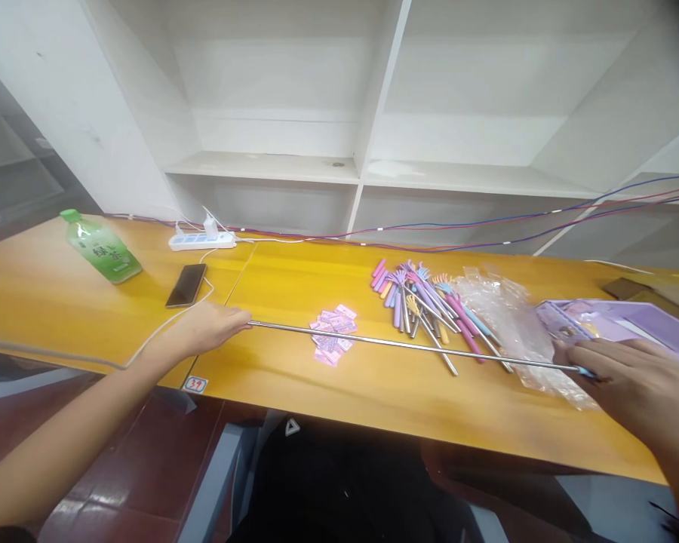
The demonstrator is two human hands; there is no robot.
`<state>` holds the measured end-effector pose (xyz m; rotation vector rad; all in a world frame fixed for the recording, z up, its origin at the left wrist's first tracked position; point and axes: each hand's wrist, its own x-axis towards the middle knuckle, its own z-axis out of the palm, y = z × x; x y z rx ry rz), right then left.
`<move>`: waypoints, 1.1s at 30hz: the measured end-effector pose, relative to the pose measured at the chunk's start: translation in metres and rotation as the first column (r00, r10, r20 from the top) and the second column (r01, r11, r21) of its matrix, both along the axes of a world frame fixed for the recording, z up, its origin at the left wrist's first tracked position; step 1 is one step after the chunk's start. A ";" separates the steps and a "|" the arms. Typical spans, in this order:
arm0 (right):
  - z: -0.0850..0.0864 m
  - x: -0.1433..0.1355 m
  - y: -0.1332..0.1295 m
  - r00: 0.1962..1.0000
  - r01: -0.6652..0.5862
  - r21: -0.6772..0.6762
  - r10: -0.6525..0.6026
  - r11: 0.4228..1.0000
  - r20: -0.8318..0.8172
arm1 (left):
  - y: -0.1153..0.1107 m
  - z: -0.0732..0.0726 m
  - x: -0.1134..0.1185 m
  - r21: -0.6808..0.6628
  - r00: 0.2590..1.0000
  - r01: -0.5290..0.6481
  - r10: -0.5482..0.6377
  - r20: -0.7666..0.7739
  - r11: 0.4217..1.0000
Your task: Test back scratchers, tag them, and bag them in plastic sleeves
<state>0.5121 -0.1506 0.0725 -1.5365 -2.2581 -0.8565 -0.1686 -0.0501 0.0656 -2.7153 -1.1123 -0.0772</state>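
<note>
A long, thin metal rod (407, 345) stretches nearly level above the table. Its left end is in the closed fingers of my left hand (212, 328). On the right, my right hand (628, 373) is wrapped round the other end, where a bit of light blue shows. Below the rod lies a small heap of pink and purple printed cards (333, 332). Right of the cards is a pile of backscratchers (424, 302) with metal rods, coloured handles and hand-shaped heads. Clear plastic bags (503, 317) lie between that pile and my right hand.
A green bottle (105, 247), a phone (186, 286) and a white power strip (202, 240) are at the left. A cable crosses near my left forearm. A purple tray (665, 332) stands at the right. White shelves (260, 166) rise behind the wooden table (271, 377).
</note>
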 end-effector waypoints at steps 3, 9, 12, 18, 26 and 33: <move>-0.006 -0.004 0.001 0.995 -0.084 -0.021 0.085 0.996 0.052 | -0.003 -0.009 0.001 0.019 0.999 -0.028 0.028 0.016 0.999; -0.030 0.000 0.001 0.985 0.146 0.019 -0.144 0.989 -0.095 | -0.008 -0.028 0.005 0.028 0.981 -0.194 0.194 -0.017 0.981; -0.044 -0.014 0.017 0.974 0.144 0.030 -0.136 0.989 -0.183 | -0.007 -0.025 0.025 -0.004 0.918 -0.387 0.384 -0.094 0.922; -0.061 -0.172 0.068 0.952 -0.095 -0.026 0.083 0.995 -0.294 | -0.008 -0.010 0.134 -0.138 0.914 -0.400 0.383 -0.133 0.906; -0.063 -0.312 0.074 0.971 -0.103 -0.328 0.023 0.939 -0.239 | -0.011 -0.017 0.190 -0.212 0.949 -0.314 0.300 -0.096 0.926; -0.057 -0.300 0.072 0.981 -0.066 -0.469 -0.029 0.881 -0.193 | -0.020 -0.022 0.184 -0.196 0.974 -0.214 0.193 -0.122 0.957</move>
